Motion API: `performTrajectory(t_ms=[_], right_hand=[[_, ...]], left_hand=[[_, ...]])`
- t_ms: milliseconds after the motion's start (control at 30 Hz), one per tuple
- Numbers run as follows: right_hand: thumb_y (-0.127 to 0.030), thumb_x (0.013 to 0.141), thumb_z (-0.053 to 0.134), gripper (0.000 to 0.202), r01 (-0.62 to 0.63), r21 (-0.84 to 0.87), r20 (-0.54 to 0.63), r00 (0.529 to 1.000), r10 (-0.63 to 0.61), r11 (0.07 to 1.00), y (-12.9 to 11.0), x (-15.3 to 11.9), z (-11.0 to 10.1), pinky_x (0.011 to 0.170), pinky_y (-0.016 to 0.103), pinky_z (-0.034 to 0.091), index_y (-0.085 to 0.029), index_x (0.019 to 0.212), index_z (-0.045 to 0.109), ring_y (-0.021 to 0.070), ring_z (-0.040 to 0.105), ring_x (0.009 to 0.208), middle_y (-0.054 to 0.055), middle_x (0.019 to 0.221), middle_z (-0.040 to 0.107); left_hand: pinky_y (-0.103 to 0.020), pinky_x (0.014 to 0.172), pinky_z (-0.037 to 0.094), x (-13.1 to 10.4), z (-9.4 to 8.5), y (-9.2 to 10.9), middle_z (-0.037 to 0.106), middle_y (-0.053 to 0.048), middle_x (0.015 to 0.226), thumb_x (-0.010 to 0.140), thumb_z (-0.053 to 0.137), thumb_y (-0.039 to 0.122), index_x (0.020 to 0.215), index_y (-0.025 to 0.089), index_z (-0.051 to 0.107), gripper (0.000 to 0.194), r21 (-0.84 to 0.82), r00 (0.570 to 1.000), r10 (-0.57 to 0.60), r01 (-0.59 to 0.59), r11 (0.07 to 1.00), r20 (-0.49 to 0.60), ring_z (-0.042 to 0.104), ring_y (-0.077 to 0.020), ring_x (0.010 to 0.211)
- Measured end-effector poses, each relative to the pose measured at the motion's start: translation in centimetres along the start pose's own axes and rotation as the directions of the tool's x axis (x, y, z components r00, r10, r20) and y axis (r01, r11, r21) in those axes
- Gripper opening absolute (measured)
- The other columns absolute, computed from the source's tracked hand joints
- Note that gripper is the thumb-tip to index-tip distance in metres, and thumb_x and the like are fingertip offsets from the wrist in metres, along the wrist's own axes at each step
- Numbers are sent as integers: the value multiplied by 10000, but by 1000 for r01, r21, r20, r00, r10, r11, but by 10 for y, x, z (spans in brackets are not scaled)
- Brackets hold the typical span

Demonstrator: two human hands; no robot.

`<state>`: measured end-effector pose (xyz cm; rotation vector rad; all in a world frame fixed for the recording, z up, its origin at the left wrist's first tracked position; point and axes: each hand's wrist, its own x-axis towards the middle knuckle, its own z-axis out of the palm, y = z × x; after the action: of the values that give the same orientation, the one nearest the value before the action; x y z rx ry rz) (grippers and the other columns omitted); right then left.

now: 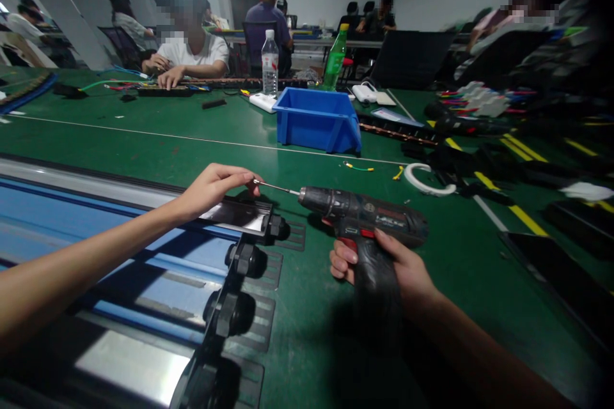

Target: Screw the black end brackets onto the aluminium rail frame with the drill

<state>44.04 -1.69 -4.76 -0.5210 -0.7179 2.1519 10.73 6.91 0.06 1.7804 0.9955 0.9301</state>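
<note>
In my right hand is a black cordless drill with red details, held by its grip and pointing left. A long thin driver bit sticks out of its chuck. My left hand meets the bit's tip with thumb and fingers pinched together; any small part between them is too small to make out. Below that hand lie long blue and silver metal profiles. Black hexagonal cable glands line their right ends, with flat slotted black tabs beside them.
A blue plastic bin stands beyond the drill on the green table. Behind it are a water bottle and a green bottle. A white ring and dark parts lie right. A co-worker sits opposite, handling wired parts.
</note>
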Motion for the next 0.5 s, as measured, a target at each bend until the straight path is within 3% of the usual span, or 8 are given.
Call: performTrajectory(t_ms=[133,300,400,500], right_hand=[[-491,889,625,327,3,-1,-9,1000,-3,1000,0,1,1,731,349,470,-187,1004,668,213,575,754,26,768,555],[-500,870,664,334,-11,-9,-19,1000,11,1000,-2,0,5,769,351,502,-171,912,700,219,619,785,43,779,615],[-566,841,676,472,-28,-15,-51,998,27,1000,-7,-2,12,895,382,521,-156,1071,717,271,676,1003,127,1038,725],[-652,777,692,704,-41,-20,-26,999,40,999,-19,-5,23,1049,462,468,-166,1284,650,347,605,1273,190,1407,622]], left_hand=[[-361,989,453,0,0,2,770,-93,935,967,593,423,875,162,797,344,-10,998,-22,23,1000,51,676,-240,980],[-360,998,441,0,-2,4,765,-93,943,976,583,435,861,167,796,362,-6,995,-38,39,999,87,668,-233,991],[-375,942,472,0,3,6,759,-103,944,964,605,439,905,162,798,342,-94,996,-57,64,994,68,672,-226,917],[-369,849,502,0,11,14,748,-112,968,952,634,402,1004,150,789,300,-295,998,-63,62,953,5,660,-199,803]])
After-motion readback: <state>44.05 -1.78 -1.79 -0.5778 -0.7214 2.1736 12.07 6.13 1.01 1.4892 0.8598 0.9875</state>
